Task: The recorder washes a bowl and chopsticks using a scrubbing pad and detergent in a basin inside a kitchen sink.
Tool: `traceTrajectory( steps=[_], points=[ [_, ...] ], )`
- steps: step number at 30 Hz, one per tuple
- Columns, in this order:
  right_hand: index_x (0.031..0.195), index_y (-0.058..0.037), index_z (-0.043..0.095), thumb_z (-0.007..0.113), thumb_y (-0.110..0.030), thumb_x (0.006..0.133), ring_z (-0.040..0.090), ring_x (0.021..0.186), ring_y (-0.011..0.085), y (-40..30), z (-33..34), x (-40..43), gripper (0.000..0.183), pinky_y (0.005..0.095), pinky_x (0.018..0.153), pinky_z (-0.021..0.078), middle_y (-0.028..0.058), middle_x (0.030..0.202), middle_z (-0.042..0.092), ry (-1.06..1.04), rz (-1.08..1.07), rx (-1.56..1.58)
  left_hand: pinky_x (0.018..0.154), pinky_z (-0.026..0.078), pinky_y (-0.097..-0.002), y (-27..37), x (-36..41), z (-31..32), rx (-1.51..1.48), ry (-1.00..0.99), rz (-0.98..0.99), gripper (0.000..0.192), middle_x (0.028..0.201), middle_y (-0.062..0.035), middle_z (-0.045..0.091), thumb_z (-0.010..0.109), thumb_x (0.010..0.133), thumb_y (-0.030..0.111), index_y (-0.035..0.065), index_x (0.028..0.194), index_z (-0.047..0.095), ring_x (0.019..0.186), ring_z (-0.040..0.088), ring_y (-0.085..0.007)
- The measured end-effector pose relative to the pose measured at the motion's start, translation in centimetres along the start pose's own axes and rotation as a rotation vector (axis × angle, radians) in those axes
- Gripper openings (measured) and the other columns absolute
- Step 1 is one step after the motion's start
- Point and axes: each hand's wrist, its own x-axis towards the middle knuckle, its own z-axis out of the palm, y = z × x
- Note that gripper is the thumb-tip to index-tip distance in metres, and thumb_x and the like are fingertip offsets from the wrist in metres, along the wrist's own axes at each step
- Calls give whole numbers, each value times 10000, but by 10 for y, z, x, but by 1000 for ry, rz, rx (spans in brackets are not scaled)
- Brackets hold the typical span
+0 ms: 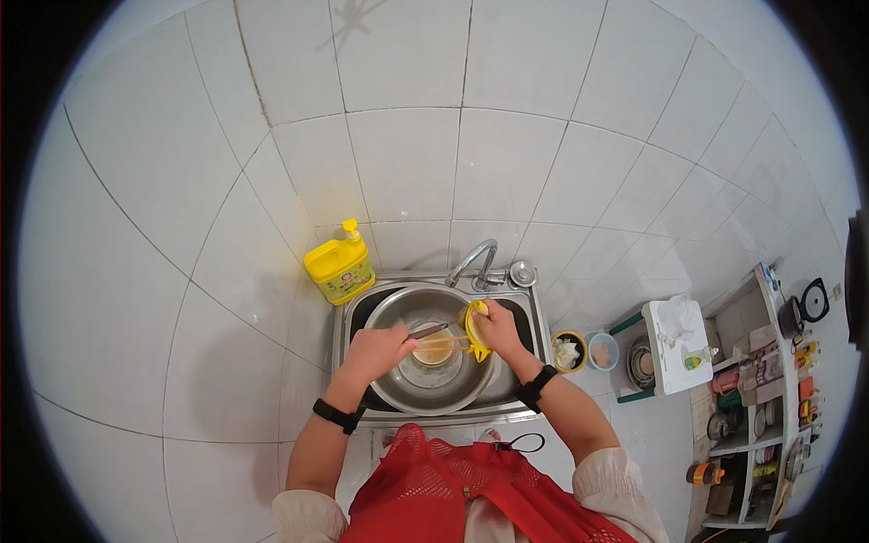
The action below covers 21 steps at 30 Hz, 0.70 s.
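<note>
My left hand [381,351] grips a bundle of wooden chopsticks [448,343] together with a utensil that has a dark handle [429,331]. A yellow scrubbing cloth [478,332] is held in my right hand [501,328], and it meets the far ends of the chopsticks. Both hands are over a large stainless steel basin [468,394] set in the sink. Under the chopsticks, a pale round bowl [434,356] sits inside the basin; my left hand and the utensils partly cover it.
A chrome faucet [487,261] rises behind the basin. The yellow detergent jug [341,270] stands at the sink's back left corner. Rightward are a yellow-rimmed bin [569,351], a pale blue tub [603,351], a white-topped stool [669,366] and a loaded shelf unit [750,417].
</note>
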Motion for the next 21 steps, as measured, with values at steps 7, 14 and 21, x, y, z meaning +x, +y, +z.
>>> traceTrajectory(
  steps=[7,14,21],
  points=[
    [1024,-31,500,577,-76,813,604,808,316,11,7,-3,229,355,711,464,192,873,599,-34,-89,73,559,468,-434,1,0,-1,62,-22,30,297,669,-109,613,536,866,378,91,790,532,637,613,-320],
    [1041,-41,487,578,-72,823,607,827,253,7,12,-4,238,334,734,466,180,889,595,-174,-80,237,561,471,-433,2,0,0,43,-31,51,303,664,-119,612,537,864,380,87,782,540,628,610,-329],
    [1015,-43,501,566,-31,832,553,777,116,11,6,-1,195,295,704,466,80,823,574,-17,-123,0,559,469,-434,3,3,3,15,-20,27,293,667,-122,612,542,859,374,90,785,543,629,608,-330]
  ],
)
